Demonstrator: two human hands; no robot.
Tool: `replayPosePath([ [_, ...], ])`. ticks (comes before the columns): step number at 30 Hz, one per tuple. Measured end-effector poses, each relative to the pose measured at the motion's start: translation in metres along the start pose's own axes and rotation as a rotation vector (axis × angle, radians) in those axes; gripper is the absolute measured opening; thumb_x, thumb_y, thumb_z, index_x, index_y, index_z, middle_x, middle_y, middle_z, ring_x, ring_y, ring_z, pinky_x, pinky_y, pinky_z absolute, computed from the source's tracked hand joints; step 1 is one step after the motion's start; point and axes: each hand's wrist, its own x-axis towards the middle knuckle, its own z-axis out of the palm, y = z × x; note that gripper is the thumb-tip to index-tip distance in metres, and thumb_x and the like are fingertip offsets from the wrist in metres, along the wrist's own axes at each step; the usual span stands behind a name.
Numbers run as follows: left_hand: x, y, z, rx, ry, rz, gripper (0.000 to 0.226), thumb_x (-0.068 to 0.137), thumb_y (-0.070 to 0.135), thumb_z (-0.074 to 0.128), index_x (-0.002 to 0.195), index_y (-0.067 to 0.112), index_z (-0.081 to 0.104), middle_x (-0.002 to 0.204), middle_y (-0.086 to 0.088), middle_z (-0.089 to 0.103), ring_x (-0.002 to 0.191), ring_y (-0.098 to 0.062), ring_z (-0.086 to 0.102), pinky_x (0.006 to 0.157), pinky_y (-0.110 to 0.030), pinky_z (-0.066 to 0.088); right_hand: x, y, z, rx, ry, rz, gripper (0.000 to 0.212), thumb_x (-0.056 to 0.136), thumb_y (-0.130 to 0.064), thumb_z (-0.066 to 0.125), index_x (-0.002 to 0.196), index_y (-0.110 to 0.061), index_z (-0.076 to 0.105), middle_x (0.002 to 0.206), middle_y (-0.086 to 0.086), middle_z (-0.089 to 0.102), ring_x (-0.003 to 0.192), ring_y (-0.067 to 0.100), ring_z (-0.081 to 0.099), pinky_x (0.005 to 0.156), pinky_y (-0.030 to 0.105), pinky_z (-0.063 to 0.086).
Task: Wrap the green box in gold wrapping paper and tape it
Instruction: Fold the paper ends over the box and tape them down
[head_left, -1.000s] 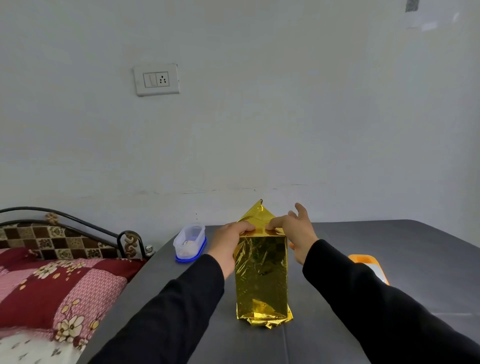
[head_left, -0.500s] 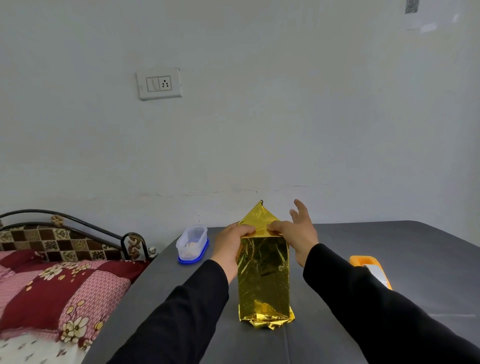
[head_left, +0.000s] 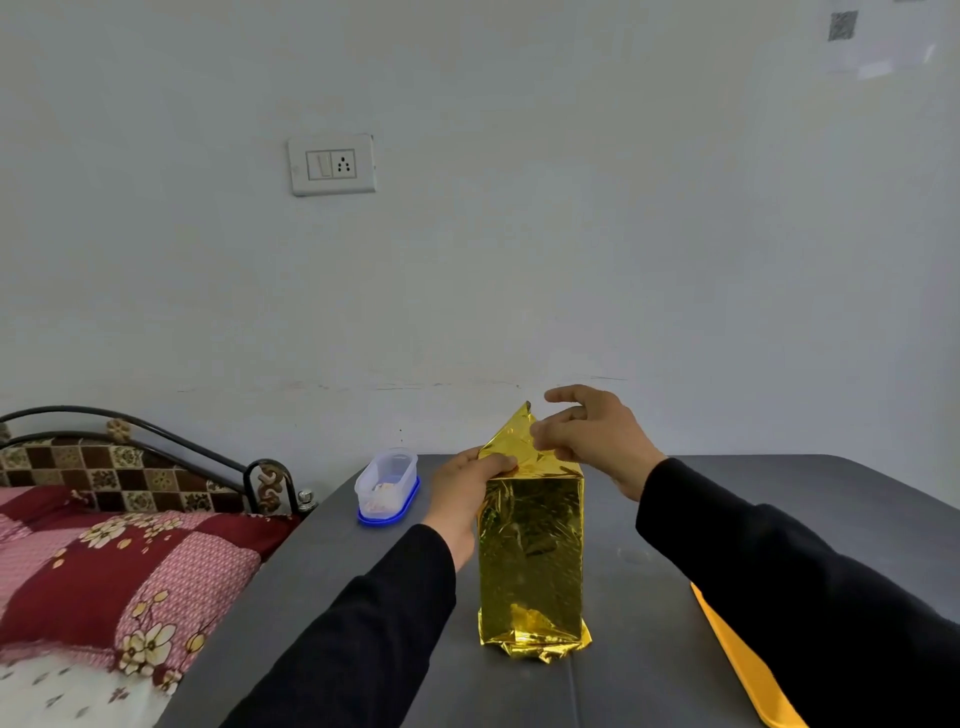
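A bed (head_left: 104, 545) with a patterned red and pink cover and a black metal headboard (head_left: 156, 441) occupies the area far left of the wrapped box, beside the left edge of the grey table (head_left: 779, 493). On the table, left of the box and toward the wall, sits 1 clear plastic container (head_left: 387, 483) on a blue lid; its contents are pale and cannot be identified. On the wall (head_left: 571, 234) above and left of the box is 1 white switch plate (head_left: 331, 164) with a socket. The left hand (head_left: 467, 491) contacts the upper left edge of the box, thumb curled over the top front corner and pressing the paper there; the remaining fingers are hidden behind the box. The green box stands upright near the table centre and is fully covered by gold wrapping paper (head_left: 530, 551), so no green surface is visible. The paper at the base is folded and crumpled against the table; at the top it rises into 1 pointed triangular flap (head_left: 511, 434). The right hand (head_left: 592, 436) is at the right side of this flap, thumb and a fingertip pinching the paper, the other fingers spread and relaxed above it. Right of the box, an orange flat object (head_left: 743, 660) lies on the table, partly hidden by the right sleeve (head_left: 805, 587).
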Motion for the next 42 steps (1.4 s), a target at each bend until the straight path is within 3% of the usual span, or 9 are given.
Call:
replayPosePath([
  [4,-0.001,-0.001,-0.001,0.009,-0.002,0.011,0.027,0.085,0.019,0.08,0.109,0.014,0.07,0.104,-0.012,0.077,0.1,-0.031,0.074,0.098,-0.048,0.057,0.013,-0.003,0.006,-0.113,-0.06,0.043,0.053,0.081,-0.006,0.081,0.129,-0.014,0.061,0.084,0.005,0.079,0.071,0.019,0.068,0.073,0.033,0.062],
  [11,-0.004,0.001,-0.001,-0.021,-0.016,0.014,0.027,0.086,0.019,0.08,0.11,0.015,0.069,0.104,-0.01,0.077,0.099,-0.028,0.074,0.093,-0.042,0.059,0.024,-0.006,0.013,-0.241,-0.069,0.045,0.054,0.083,-0.014,0.081,0.132,-0.017,0.06,0.09,0.008,0.078,0.067,0.015,0.065,0.067,0.026,0.054],
  [17,-0.004,0.0,-0.001,-0.021,-0.02,0.011,0.033,0.084,0.021,0.08,0.115,0.015,0.069,0.106,-0.011,0.077,0.1,-0.029,0.074,0.095,-0.045,0.058,0.028,-0.007,0.014,-0.165,-0.087,0.081,0.055,0.081,-0.014,0.084,0.13,-0.017,0.059,0.092,0.014,0.076,0.061,0.016,0.059,0.059,0.024,0.051],
  [21,-0.005,0.001,-0.001,-0.018,-0.015,0.015,0.033,0.085,0.021,0.08,0.115,0.015,0.069,0.106,-0.01,0.077,0.1,-0.028,0.074,0.094,-0.043,0.059,0.03,-0.007,0.015,-0.094,-0.115,0.089,0.062,0.081,-0.009,0.084,0.134,-0.018,0.054,0.092,0.016,0.076,0.068,0.019,0.062,0.062,0.025,0.054],
  [26,-0.009,0.004,0.001,-0.041,-0.011,0.013,0.029,0.086,0.019,0.079,0.113,0.016,0.068,0.105,-0.01,0.077,0.097,-0.027,0.075,0.079,-0.034,0.059,0.033,-0.003,0.017,-0.153,-0.108,0.099,0.064,0.08,-0.011,0.085,0.134,-0.021,0.053,0.097,0.015,0.076,0.068,0.018,0.062,0.062,0.024,0.053],
  [34,-0.014,0.006,0.002,-0.016,-0.009,0.016,0.022,0.087,0.016,0.078,0.107,0.016,0.069,0.105,-0.012,0.077,0.098,-0.029,0.074,0.087,-0.038,0.06,0.038,-0.002,0.022,-0.314,-0.051,0.097,0.063,0.079,-0.015,0.083,0.133,-0.022,0.051,0.107,0.012,0.072,0.069,0.016,0.065,0.063,0.022,0.058],
  [40,-0.016,0.006,0.002,-0.009,-0.002,0.015,0.021,0.086,0.015,0.078,0.105,0.015,0.07,0.104,-0.012,0.077,0.1,-0.029,0.074,0.092,-0.041,0.059,0.043,0.002,0.028,-0.441,-0.016,0.057,0.073,0.072,-0.025,0.084,0.137,-0.023,0.053,0.111,0.008,0.07,0.095,0.022,0.07,0.081,0.03,0.062],
  [42,-0.015,0.006,0.001,-0.019,-0.004,0.014,0.022,0.086,0.014,0.078,0.107,0.013,0.07,0.106,-0.013,0.077,0.099,-0.029,0.074,0.089,-0.039,0.059,0.042,0.001,0.03,-0.46,-0.004,0.063,0.074,0.071,-0.024,0.083,0.139,-0.022,0.053,0.115,0.008,0.068,0.101,0.023,0.068,0.077,0.028,0.059],
])
